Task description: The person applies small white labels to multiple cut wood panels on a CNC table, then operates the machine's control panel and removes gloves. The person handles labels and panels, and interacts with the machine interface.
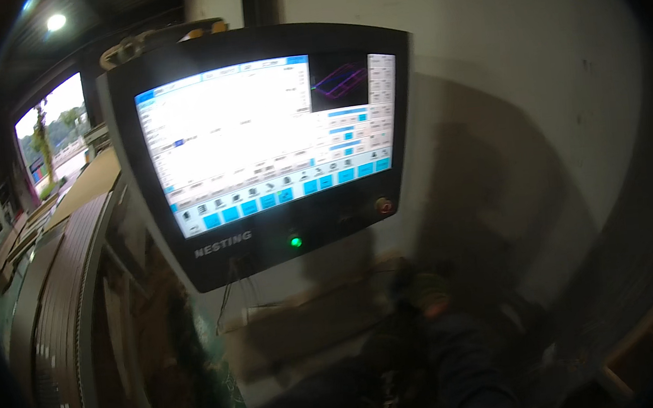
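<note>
A control panel (168, 260) with a dark frame hangs in front of me, its bright screen (234, 126) lit with menus and rows of blue buttons. At the screen's upper right a purple line drawing shows on black. Below it are a green lit button (296, 242) and a red knob (384, 206). Two dark sleeves (468, 355) come in from the lower edge and draw together under the panel. My right hand (436, 307) shows as a dim patch there, near a dull greenish shape (427, 284). My left hand is lost in the dark; no fingers can be made out.
Thin cables (233, 294) dangle under the panel. Along the left runs a long machine bed (60, 313) with brown slats, a tan board (95, 181) beyond it. A pale wall (499, 41) stands behind and to the right. A window opening (56, 134) lies far left.
</note>
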The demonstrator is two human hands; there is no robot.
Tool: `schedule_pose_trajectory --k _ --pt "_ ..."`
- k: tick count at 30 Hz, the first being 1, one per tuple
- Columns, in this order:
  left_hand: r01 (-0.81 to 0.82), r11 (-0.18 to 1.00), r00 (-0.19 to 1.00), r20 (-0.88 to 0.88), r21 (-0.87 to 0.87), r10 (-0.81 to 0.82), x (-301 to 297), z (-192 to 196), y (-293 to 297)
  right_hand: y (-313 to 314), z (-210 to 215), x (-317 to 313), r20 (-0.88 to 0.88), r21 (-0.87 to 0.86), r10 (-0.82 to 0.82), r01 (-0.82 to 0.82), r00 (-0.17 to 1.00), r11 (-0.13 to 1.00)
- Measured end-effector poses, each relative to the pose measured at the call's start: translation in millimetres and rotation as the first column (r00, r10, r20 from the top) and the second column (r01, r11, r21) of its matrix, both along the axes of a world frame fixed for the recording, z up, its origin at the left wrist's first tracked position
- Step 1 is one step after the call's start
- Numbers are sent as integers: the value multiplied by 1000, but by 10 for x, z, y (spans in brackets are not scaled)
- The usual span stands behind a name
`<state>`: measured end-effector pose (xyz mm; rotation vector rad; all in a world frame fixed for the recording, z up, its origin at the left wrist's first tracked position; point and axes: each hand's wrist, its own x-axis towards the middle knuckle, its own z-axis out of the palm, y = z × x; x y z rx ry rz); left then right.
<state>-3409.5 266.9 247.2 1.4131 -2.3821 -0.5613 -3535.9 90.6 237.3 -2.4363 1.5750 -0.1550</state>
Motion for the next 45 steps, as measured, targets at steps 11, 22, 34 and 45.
schedule_pose_trajectory --k 11,22,34,45 --pt "-207 976 955 -230 -63 187 -257 -203 -216 -161 -26 -24 110 -168 33 -14 993 986" --pt "-124 927 992 -30 -354 121 -278 -320 -212 -234 -66 -17 318 -278 75 18 945 960" --pt "-146 961 988 8 -236 152 -217 -425 -198 -145 -80 -2 336 -310 117 -8 935 951" --pt "-130 910 991 -85 -394 105 -160 -457 -121 -241 -234 5 252 -213 114 -60 961 975"
